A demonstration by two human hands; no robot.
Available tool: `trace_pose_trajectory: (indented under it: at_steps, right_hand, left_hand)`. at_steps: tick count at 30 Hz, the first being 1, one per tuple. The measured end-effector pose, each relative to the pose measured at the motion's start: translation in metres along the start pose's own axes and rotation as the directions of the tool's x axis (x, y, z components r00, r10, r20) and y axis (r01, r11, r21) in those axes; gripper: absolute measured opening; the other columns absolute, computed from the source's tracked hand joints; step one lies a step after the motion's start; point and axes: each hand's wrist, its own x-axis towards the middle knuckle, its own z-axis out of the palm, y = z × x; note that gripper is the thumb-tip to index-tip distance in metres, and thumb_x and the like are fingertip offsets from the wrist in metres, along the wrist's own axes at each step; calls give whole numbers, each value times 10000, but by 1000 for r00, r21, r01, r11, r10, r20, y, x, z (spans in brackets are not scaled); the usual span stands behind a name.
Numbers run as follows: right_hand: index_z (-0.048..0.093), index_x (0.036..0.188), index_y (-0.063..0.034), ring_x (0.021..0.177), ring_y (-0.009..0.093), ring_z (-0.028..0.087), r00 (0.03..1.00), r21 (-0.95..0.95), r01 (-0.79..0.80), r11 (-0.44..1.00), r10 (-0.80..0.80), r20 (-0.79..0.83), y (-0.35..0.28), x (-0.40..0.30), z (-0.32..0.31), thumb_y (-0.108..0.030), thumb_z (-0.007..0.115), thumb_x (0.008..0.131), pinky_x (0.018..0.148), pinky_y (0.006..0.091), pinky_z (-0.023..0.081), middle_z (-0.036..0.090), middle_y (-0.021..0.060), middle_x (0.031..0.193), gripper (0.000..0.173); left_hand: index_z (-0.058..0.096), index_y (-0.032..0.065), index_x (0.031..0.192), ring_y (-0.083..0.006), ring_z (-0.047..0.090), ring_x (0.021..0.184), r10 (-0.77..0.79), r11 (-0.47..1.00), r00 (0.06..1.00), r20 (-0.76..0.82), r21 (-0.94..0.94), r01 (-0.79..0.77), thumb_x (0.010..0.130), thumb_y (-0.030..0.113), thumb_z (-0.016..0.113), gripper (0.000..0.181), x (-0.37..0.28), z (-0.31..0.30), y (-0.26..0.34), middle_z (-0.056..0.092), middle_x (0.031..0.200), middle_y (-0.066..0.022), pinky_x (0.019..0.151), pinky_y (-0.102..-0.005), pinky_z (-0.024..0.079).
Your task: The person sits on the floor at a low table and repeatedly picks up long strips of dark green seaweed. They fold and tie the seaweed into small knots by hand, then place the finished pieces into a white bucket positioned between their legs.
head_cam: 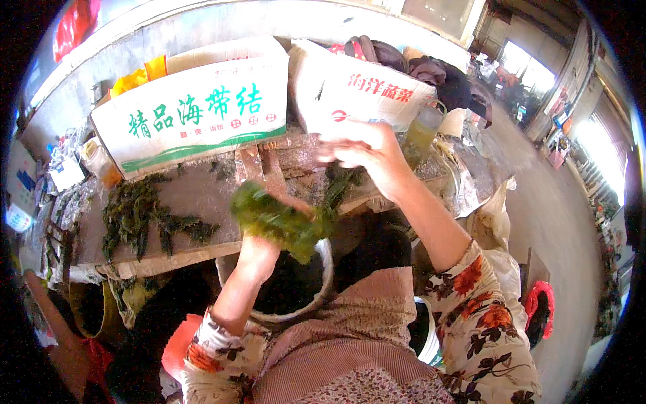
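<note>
My left hand (pixel 262 248) grips a bunch of wet green seaweed (pixel 275 214) above a white-rimmed bucket (pixel 327 272). The bunch covers most of the palm and blurs with motion. To the right and higher, my right hand (pixel 366 146) is raised over the worktable, its blurred fingers apart and pointing left; nothing shows in them. Below that hand, darker seaweed strands (pixel 340 192) hang near the table's front edge, beside the held bunch. A pile of dark green seaweed (pixel 136 214) lies on the worktable (pixel 217 192) at the left, some strands drooping over the edge.
Two printed cardboard boxes (pixel 202 108) (pixel 373 91) stand along the back of the table. A clear plastic jug (pixel 420 134) is beside the right one. Another white bucket (pixel 429 333) stands by my right side. Floor (pixel 550 227) stretches along the right.
</note>
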Motion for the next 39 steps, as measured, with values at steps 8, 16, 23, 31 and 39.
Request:
trace_pose_trajectory:
  at_steps: [8, 16, 23, 31, 39]
  right_hand:
    - [620, 1002, 51, 618, 158, 622, 896, -296, -331, 896, 199, -398, 230, -8, -78, -15, 641, 774, 552, 265, 486, 667, 107, 783, 238]
    - [592, 1071, 47, 533, 172, 577, 878, -200, -355, 913, 252, -407, 262, 16, -67, -5, 718, 692, 462, 277, 434, 620, 108, 727, 403]
    - [513, 1219, -52, 1036, 211, 569, 943, 599, -123, 791, 282, -178, 115, 31, -58, -112, 561, 845, 856, 435, 470, 551, 70, 1193, 382]
    - [429, 1297, -4, 946, 177, 579, 990, 665, 103, 740, -142, 4, -29, 19, 2, -86, 578, 856, 845, 332, 497, 561, 53, 996, 473]
    - [535, 1133, 45, 953, 186, 579, 895, 555, -282, 783, 6, 446, -29, -97, 86, -298, 811, 683, 820, 339, 479, 583, 107, 1085, 629]
  left_hand:
    - [596, 44, 925, -221, 557, 963, 101, 916, 959, 265, 352, -194, 757, -4, 649, 183, -58, -17, -20, 581, 1033, -109, 840, -310, 450]
    - [650, 144, 1008, -333, 508, 1100, 117, 788, 915, 386, 525, -322, 688, 147, 738, 332, -100, -12, -14, 512, 1197, -141, 915, -444, 428]
    - [641, 91, 983, -368, 533, 1028, -321, 558, 926, 200, 830, 14, 736, 188, 678, 268, -122, -36, -31, 567, 1060, -160, 836, -457, 459]
    - [591, -67, 1048, -253, 577, 1059, 31, 855, 987, 157, 507, -108, 855, 96, 569, 254, -69, -34, 4, 602, 1110, -149, 904, -336, 468]
    - [459, -6, 1276, -208, 579, 1007, -9, 995, 941, 337, -93, 43, 933, 375, 523, 517, -45, -38, -64, 584, 1151, -114, 928, -352, 454]
